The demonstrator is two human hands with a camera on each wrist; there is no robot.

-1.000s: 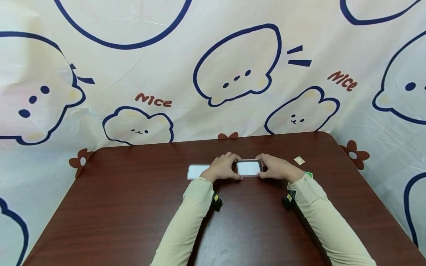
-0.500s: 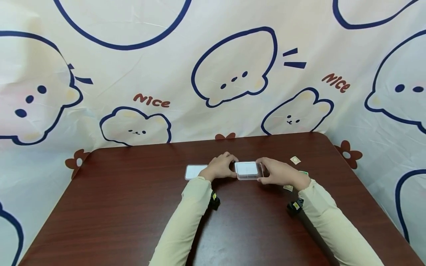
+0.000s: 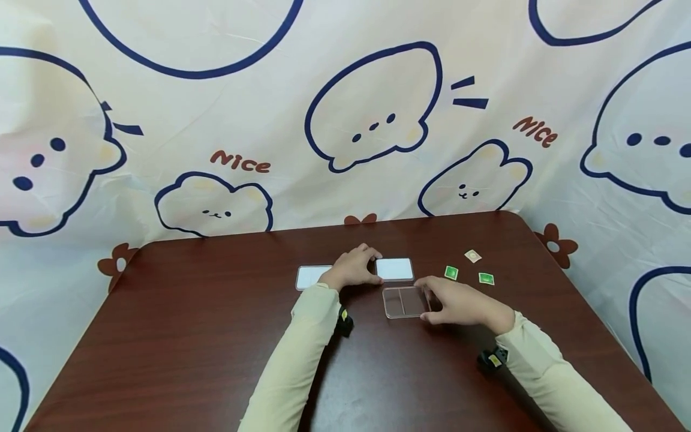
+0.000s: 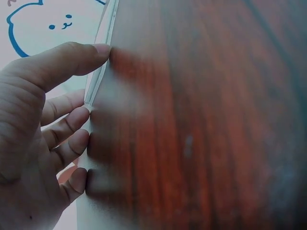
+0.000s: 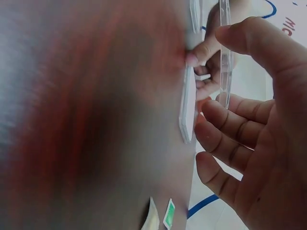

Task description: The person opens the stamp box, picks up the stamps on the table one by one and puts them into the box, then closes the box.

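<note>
My left hand (image 3: pixel 351 268) grips the left end of a flat white rectangular case (image 3: pixel 395 269) on the table. In the left wrist view the thumb and forefinger span this case (image 4: pixel 97 82). My right hand (image 3: pixel 461 303) pinches the right end of a clear plastic lid (image 3: pixel 394 302) with a line across it. It is held above the table, nearer to me than the white case. The right wrist view shows the lid (image 5: pixel 224 76) between thumb and forefinger, apart from the case (image 5: pixel 188 110). A second flat white case (image 3: pixel 310 277) lies left of my left hand, partly hidden by it.
Two small green squares (image 3: pixel 451 273) and a small beige square (image 3: pixel 472 256) lie on the brown table (image 3: pixel 205 336), to the right of the cases. A printed cloth (image 3: pixel 302 192) hangs behind the table's far edge.
The clear lid has come off the white case and moved toward me in my right hand. My left hand stays on the case. The small squares at the right are now uncovered.
</note>
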